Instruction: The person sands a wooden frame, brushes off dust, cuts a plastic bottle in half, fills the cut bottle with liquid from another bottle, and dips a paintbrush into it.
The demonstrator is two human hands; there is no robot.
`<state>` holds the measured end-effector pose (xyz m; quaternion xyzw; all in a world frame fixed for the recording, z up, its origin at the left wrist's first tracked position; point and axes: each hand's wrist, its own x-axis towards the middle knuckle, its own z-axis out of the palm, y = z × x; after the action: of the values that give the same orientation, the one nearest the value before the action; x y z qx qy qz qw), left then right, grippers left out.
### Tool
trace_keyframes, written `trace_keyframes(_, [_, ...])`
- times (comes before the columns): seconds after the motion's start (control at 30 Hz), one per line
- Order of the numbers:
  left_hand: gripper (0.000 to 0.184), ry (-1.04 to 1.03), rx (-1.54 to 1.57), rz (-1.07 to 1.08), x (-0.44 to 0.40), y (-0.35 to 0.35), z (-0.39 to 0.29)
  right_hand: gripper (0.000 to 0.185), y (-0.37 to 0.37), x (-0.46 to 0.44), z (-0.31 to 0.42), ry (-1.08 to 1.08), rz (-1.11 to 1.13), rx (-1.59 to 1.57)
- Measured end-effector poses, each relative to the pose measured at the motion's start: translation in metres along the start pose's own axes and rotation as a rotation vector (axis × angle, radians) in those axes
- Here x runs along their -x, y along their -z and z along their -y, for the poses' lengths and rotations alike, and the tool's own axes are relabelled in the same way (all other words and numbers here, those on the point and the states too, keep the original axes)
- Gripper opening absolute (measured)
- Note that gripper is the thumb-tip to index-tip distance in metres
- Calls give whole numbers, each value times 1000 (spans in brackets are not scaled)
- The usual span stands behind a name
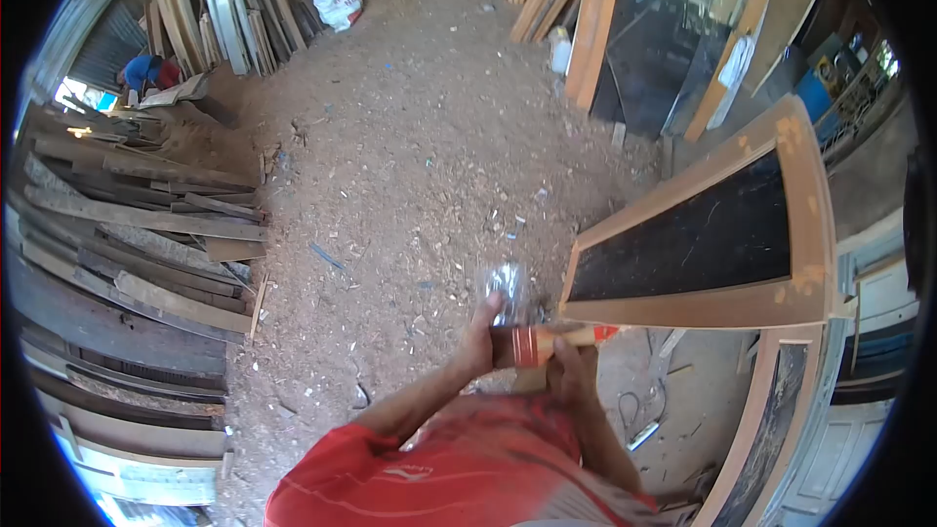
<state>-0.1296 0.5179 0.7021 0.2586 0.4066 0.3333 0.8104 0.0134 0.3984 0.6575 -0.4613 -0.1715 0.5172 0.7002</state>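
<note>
Much of the view is a dirt floor [390,137] strewn with wood shavings and scraps. Along its left side lies a broad pile of planks [137,210], and farther off more boards [229,20] stand on end. To the right, a framed panel [693,234] with a dark centre and a light wooden border stands tilted, its narrow-looking end near the hands. A glazed door frame [664,49] stands beyond it, in the upper right. Nearest the camera is the person's red shirt [429,468], with both forearms reaching forward from it.

The left hand [478,344] is closed around a clear container [503,288], thumb laid along its side; the container is beyond the palm, over the floor. The right hand [574,371] grips a long banded item [527,346], its thumb on the upper side. That item lies crosswise between the two hands: its brown end with pale and red stripes comes up to the left hand, and its red tip points past the right hand, just beside the panel's lower edge. What exactly the item is cannot be told. Smallest of all, a slim pale piece [644,434] lies on the floor to the right of the right forearm.
</note>
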Motion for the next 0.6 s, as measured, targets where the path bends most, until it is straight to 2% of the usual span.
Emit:
trace_keyframes(0.07, [54, -85, -159, 53, -67, 25, 16, 27, 1, -38, 17, 11, 6, 234])
trace_keyframes(0.1, [50, -315, -262, 39, -81, -2, -13, 26, -18, -67, 47, 36, 42, 338])
trace_keyframes(0.17, [44, -446, -249, -119, -97, -56, -51, 24, -34, -109, 82, 164, 132, 382])
trace_keyframes(0.2, [45, -523, -309, -118, -127, -43, -52, 23, -36, -132, 91, 340, 196, 431])
trace_keyframes(0.27, [47, -700, -401, -273, -165, -75, -80, 23, -44, -187, 111, 740, 326, 549])
trace_keyframes(0.3, [46, -764, -470, -328, -182, -82, -91, 26, -48, -205, 120, 771, 341, 561])
trace_keyframes(0.37, [47, -658, -388, -287, -213, -104, -116, 32, -53, -241, 138, 852, 333, 605])
trace_keyframes(0.47, [50, -630, -261, -193, -293, -98, -130, 28, -46, -297, 153, 927, 319, 638])
trace_keyframes(0.6, [57, -627, -289, -137, -386, -125, -151, 25, -11, -385, 172, 705, 230, 577])
